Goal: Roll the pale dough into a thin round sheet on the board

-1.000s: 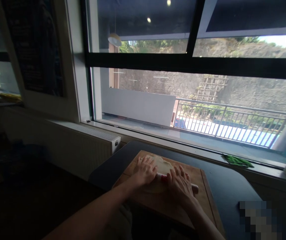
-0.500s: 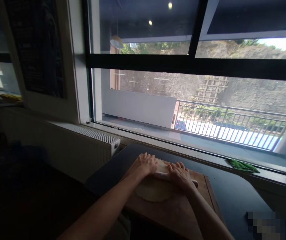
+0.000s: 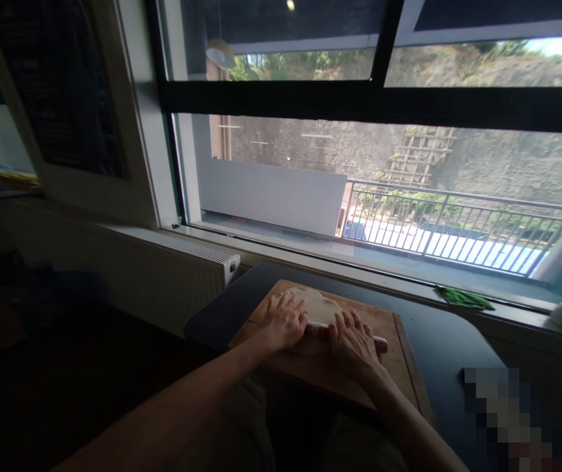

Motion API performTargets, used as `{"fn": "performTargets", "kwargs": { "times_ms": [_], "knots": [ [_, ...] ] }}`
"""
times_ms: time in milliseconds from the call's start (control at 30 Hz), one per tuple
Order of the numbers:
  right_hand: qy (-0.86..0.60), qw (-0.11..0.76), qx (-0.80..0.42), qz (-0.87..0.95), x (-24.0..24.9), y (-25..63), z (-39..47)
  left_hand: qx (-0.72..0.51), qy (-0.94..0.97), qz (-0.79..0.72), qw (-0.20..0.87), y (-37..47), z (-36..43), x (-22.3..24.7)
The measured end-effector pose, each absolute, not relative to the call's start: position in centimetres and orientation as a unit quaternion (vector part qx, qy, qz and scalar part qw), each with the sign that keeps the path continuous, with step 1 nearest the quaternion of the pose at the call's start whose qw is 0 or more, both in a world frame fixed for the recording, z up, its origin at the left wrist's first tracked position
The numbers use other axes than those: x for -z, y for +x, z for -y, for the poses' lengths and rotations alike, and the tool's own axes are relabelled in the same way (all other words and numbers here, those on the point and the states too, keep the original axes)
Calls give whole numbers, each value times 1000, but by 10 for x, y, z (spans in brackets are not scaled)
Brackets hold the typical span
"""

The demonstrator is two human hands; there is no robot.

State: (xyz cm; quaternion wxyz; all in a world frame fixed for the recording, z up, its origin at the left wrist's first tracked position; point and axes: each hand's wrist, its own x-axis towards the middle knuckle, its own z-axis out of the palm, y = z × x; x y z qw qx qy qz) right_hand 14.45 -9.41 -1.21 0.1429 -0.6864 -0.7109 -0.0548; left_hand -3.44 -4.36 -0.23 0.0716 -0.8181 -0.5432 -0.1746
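Observation:
A sheet of flattened dough [image 3: 313, 303] lies on a wooden board [image 3: 383, 322], stretching out beyond my hands. Across its near part rests a rolling pin [image 3: 319, 328]; its right end sticks out past my hand. My left hand [image 3: 286, 320] presses down on the left part of the pin, open, fingers stretched forward over the dough and hiding that end. On the right part, my right hand [image 3: 353, 341] lies flat in the same way, open, with its fingers spread. Neither hand's fingers wrap round the pin.
The board sits on a dark table [image 3: 450, 354] by a window. A green cloth [image 3: 463, 298] lies on the window sill [image 3: 403, 295]. Left of the table is a radiator [image 3: 197, 265]. Something blurred out by pixels is at the table's right edge.
Both hands have drawn the rolling pin back toward me, from across the dough to its near side. More dough now shows beyond the pin. The view has shifted downward.

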Motion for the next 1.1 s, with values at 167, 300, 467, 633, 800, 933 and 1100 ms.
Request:
{"fn": "performTargets", "kwargs": {
  "times_ms": [167,300,467,633,800,933,1100],
  "knots": [
    [-694,135,47,705,9,143,93,176,-810,555,68,-32,39,3],
    [-712,111,2,693,-4,147,58,148,-790,594,23,-21,1,-2],
    [-712,97,-16,695,-9,158,6,147,-771,619,15,-11,-51,-7],
    [-717,98,-16,690,-6,163,-9,129,-771,623,-1,-8,-69,-8],
    [-708,119,6,696,-2,152,34,111,-789,604,-10,-15,-32,-3],
    [-710,151,36,687,7,140,82,151,-808,568,51,-29,19,4],
    [-706,154,57,688,13,131,108,191,-819,532,99,-41,50,9]
  ]
}}
